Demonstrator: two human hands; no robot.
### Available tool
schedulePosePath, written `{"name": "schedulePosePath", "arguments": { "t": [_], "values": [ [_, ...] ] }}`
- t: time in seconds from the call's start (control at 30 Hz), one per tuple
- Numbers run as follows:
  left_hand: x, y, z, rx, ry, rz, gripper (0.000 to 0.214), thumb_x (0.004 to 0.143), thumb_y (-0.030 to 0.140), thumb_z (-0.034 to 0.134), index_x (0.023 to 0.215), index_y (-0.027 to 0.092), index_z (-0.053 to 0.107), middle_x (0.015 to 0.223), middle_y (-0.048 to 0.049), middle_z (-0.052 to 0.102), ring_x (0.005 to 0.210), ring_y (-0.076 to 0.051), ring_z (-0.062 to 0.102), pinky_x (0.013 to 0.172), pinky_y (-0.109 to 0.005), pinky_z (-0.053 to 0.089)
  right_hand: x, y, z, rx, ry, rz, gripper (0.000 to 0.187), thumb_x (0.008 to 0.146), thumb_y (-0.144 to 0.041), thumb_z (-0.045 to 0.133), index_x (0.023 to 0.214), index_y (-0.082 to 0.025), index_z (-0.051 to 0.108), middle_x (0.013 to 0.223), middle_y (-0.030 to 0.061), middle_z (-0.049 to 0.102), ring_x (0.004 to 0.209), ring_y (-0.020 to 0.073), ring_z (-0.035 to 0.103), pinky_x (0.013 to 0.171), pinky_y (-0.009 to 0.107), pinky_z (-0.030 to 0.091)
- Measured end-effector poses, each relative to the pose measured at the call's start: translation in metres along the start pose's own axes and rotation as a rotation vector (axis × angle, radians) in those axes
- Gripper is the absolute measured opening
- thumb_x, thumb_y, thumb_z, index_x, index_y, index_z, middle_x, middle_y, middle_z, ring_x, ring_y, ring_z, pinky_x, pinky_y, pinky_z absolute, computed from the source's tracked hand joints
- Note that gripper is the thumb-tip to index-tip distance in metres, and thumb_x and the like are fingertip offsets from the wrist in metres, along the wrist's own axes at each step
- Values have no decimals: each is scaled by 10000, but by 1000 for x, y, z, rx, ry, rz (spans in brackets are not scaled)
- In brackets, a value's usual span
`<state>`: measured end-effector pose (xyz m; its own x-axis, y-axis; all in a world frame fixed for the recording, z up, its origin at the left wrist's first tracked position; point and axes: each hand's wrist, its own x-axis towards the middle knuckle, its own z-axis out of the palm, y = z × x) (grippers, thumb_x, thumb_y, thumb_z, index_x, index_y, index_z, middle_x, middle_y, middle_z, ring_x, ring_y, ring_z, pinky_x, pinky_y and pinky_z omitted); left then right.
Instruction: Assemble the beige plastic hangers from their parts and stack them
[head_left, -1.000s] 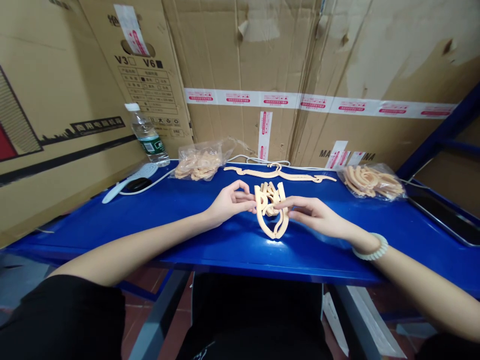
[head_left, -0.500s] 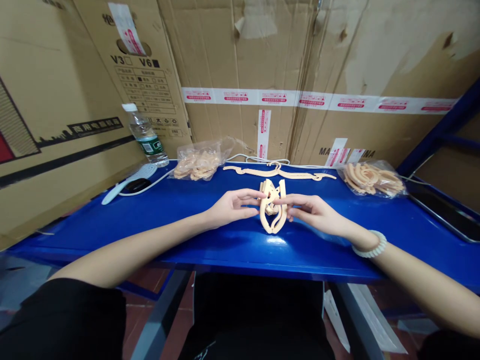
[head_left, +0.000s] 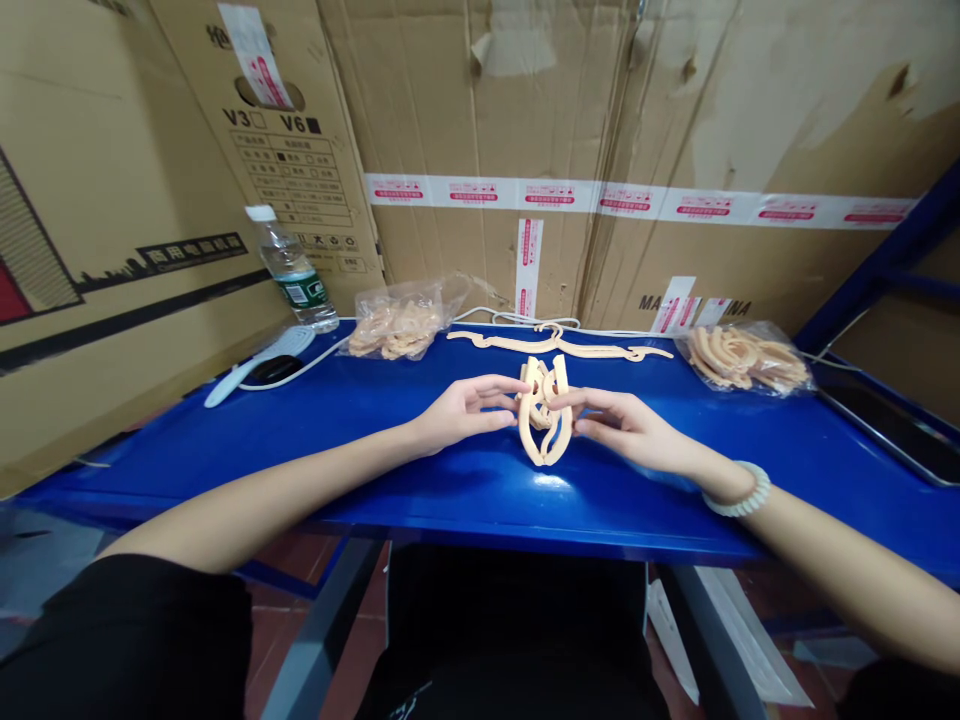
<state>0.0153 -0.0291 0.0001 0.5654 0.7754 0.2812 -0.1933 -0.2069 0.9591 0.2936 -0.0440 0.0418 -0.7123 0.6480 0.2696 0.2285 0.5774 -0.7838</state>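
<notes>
A small bundle of peach-coloured curved plastic parts point(head_left: 544, 425) stands on edge on the blue table point(head_left: 420, 480), squeezed between both hands. My left hand point(head_left: 459, 410) presses its fingertips against the bundle's left side, fingers stretched forward. My right hand point(head_left: 622, 425), with a pale bead bracelet on the wrist, pinches the bundle's right side. Behind the bundle lies a long assembled peach piece point(head_left: 559, 348), flat on the table.
Two clear bags of peach parts lie at the back, one left point(head_left: 397, 325) and one right point(head_left: 742, 358). A water bottle point(head_left: 291, 270), a white device with a cable point(head_left: 259, 362) and a dark tray point(head_left: 885, 425) sit at the sides. Cardboard boxes point(head_left: 525, 150) wall in the table.
The bundle has been gathered tighter and narrower, and shifted slightly away from me. My left fingers went from a curled pinch to stretched against its side.
</notes>
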Motion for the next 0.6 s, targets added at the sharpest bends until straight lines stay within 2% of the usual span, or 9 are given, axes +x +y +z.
{"name": "schedulePosePath", "arguments": {
  "t": [0.1, 0.27, 0.33, 0.47, 0.6],
  "values": [
    [-1, 0, 1, 27, -25, 16, 471, 811, 248, 820, 1247, 148, 673, 1178, -131, 709, 1085, -243, 689, 956, -388, 561, 0, -5, 2, -26, -33, -32, 281, 1022, -310, 538, 1259, -180, 611, 1229, 106, 681, 1037, 204, 670, 935, 395, 538],
    [-2, 1, 3, 28, -30, 76, 376, 809, 245, 822, 1160, 167, 715, 1323, -128, 608, 1046, -225, 699, 922, -361, 580, -1, -8, 7, -101, -45, -54, 222, 1052, -296, 468, 1226, -180, 545, 1172, 103, 663, 987, 194, 651, 900, 393, 538],
    [-3, 1, 3, 27, -34, 77, 370, 811, 247, 821, 1157, 170, 715, 1283, -120, 624, 1042, -225, 699, 911, -355, 584, -1, -7, 9, -128, -64, -58, 214, 1060, -290, 451, 1230, -186, 528, 1187, 105, 659, 1001, 195, 649, 901, 388, 536],
    [-3, 1, 2, 39, -74, 35, 460, 834, 264, 801, 1266, 168, 677, 1176, -126, 700, 1076, -244, 690, 926, -372, 578, 0, -6, 10, -207, -74, -85, 233, 1066, -289, 434, 1267, -200, 511, 1169, 99, 663, 973, 197, 654, 875, 384, 547],
    [-3, 3, 2, 63, -106, 41, 458, 837, 262, 793, 1273, 163, 693, 1238, -142, 709, 1110, -258, 687, 944, -374, 570, -1, -6, 12, -377, -68, -120, 349, 1051, -288, 468, 1393, -216, 471, 1182, 111, 670, 1002, 229, 667, 887, 414, 561]
  ]
}}
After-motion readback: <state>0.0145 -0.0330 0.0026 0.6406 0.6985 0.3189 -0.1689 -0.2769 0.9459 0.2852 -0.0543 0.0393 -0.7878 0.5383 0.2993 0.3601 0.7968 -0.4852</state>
